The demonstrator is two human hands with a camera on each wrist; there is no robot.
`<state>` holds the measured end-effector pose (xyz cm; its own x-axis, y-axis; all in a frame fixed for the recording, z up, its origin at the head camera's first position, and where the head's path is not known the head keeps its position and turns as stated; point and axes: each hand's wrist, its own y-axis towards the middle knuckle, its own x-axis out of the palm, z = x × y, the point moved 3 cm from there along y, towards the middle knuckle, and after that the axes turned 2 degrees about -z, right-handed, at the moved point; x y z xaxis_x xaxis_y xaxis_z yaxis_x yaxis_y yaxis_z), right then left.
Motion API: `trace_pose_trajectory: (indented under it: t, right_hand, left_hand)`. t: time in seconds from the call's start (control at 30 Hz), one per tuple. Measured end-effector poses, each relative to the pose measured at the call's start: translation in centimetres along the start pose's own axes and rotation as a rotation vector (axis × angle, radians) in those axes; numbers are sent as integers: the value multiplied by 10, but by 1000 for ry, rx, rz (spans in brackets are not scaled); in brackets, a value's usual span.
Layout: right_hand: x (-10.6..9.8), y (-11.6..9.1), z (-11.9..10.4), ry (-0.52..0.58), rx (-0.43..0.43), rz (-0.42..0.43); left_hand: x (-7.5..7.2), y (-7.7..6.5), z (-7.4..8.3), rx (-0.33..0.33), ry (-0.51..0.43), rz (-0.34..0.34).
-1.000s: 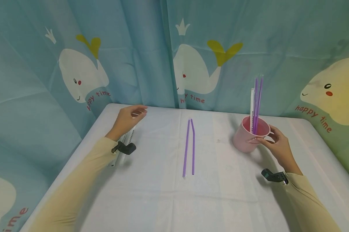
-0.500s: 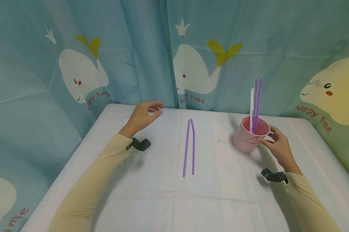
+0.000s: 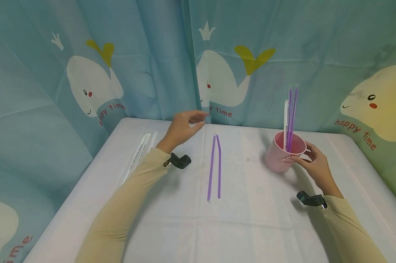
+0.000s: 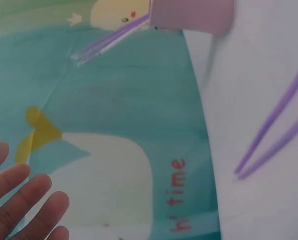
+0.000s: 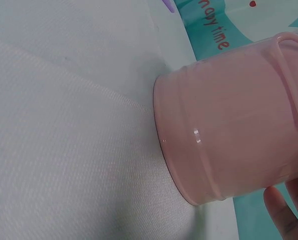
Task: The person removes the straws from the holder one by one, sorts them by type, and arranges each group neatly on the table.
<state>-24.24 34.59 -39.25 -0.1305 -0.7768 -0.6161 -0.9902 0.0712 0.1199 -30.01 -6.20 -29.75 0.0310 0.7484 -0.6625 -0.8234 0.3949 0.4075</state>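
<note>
With its thumb on the near side of a pink mug and fingers by the handle, my right hand holds the mug where it stands on the table. Purple straws and one white printed wrapped straw rise out of it. My left hand hovers near the table's back edge, fingers loosely bent, with nothing in it; the left wrist view shows its fingers spread. To its right lie two purple straws, a straight one and a bent one, close together at their far ends.
White printed wrapped straws lie at the left of the white-covered table, partly hidden by the left sleeve. A blue-green whale-print curtain hangs behind the table and along its sides.
My left hand has moved right, from above the white wrapped straws toward the purple pair, uncovering the white ones. My right hand and the mug have stayed in place.
</note>
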Motion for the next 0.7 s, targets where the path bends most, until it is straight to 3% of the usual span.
trace_pose_trajectory:
  t: [0.2,0.53,0.7]
  right_hand:
    - [0,0,2,-1,5,-3]
    - [4,13,31,-19,44,-1]
    - [3,13,32,-27,32,8]
  left_hand:
    - [15,14,9,-6,-21,-19]
    - [39,42,19,-62,1,-62]
    - [50,55,24,-65,12,-84]
